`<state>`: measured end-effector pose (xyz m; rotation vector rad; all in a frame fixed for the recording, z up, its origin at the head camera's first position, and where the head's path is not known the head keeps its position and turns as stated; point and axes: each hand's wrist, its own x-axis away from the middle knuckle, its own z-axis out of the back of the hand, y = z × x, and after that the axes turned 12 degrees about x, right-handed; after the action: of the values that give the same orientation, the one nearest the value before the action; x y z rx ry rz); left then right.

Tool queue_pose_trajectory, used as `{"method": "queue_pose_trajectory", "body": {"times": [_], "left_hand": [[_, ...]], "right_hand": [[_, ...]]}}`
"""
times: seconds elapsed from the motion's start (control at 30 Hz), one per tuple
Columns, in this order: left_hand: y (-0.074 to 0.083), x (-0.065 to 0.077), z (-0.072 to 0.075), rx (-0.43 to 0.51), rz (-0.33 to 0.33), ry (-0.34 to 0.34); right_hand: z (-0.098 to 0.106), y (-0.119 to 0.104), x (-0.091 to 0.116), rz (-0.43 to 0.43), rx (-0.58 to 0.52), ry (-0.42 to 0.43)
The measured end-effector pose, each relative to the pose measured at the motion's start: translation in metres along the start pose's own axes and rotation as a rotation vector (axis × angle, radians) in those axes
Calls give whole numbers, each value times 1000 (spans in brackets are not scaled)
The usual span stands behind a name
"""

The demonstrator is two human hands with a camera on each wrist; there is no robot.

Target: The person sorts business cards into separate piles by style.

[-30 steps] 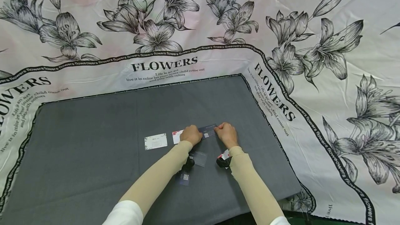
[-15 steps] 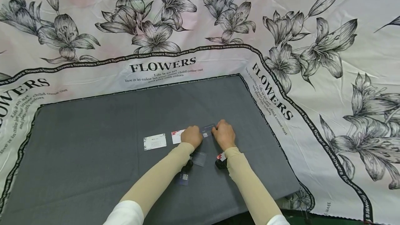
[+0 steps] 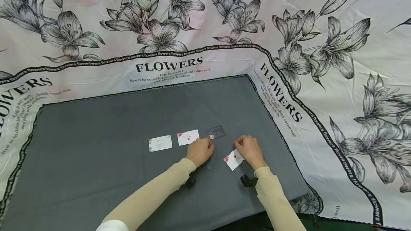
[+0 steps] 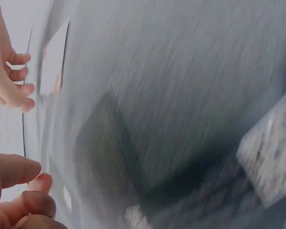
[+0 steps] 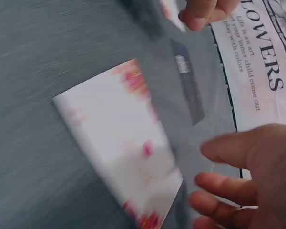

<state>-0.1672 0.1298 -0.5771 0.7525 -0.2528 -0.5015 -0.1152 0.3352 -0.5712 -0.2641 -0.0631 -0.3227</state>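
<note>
My left hand (image 3: 200, 150) hovers just below a dark card (image 3: 216, 132) and a white card with red flowers (image 3: 188, 137). In the left wrist view the left hand's fingers (image 4: 38, 202) are loosely bent and hold nothing. My right hand (image 3: 249, 150) is beside a second white card with red flowers (image 3: 233, 159), which lies tilted on the grey cloth. From the right wrist, the thumb and fingers (image 5: 224, 188) look spread and relaxed, apart from that card (image 5: 119, 138). A dark card with a QR code (image 4: 269, 152) lies under the left wrist, near a blurred see-through card (image 4: 105, 157).
A white card with a grey-green leafy print (image 3: 160, 143) is at the row's left end. The grey cloth (image 3: 90, 145) is framed by a pale border with flower drawings (image 3: 170, 65). Its front edge is at the lower right.
Both hands have let go of the dark card, which now lies at the row's right end. The left hand has drawn back toward the body; the right hand has moved right and down.
</note>
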Motion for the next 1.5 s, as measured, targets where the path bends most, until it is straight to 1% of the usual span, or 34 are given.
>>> {"method": "queue_pose_trajectory", "body": {"times": [0.1,0.23,0.37,0.47,0.6,0.73,0.8,0.87,0.97,1.1,1.23,1.33,1.37,1.43,1.5], "left_hand": [[8,10,-11,-40,-16,-47],[20,18,-25,-121,-54,-90],[28,21,-40,-229,-106,-81],[30,22,-51,-289,-137,-44],[28,23,-60,-307,-151,-16],[27,23,-62,-289,-149,-8],[27,24,-61,-279,-149,-15],[27,24,-59,-245,-137,-31],[25,25,-53,-129,-99,-83],[20,30,-40,47,-39,-133],[14,35,-24,166,24,-129],[9,40,-10,259,63,-109],[7,41,-6,280,66,-105],[2,45,3,324,65,-109],[-4,49,12,357,63,-103]], "right_hand": [[-1,8,18,-2,55,-72],[-2,10,33,10,89,-103],[-2,9,38,51,105,-130],[-1,11,39,82,125,-143],[1,13,39,105,150,-140],[1,16,40,100,152,-118],[1,17,40,95,158,-114],[0,18,40,95,149,-117],[-1,17,42,122,84,-137],[1,12,44,166,-97,-182],[9,3,45,217,-265,-252],[14,-7,43,278,-323,-296],[14,-11,42,293,-331,-303],[15,-19,39,293,-358,-315],[13,-26,35,263,-398,-314]]}}
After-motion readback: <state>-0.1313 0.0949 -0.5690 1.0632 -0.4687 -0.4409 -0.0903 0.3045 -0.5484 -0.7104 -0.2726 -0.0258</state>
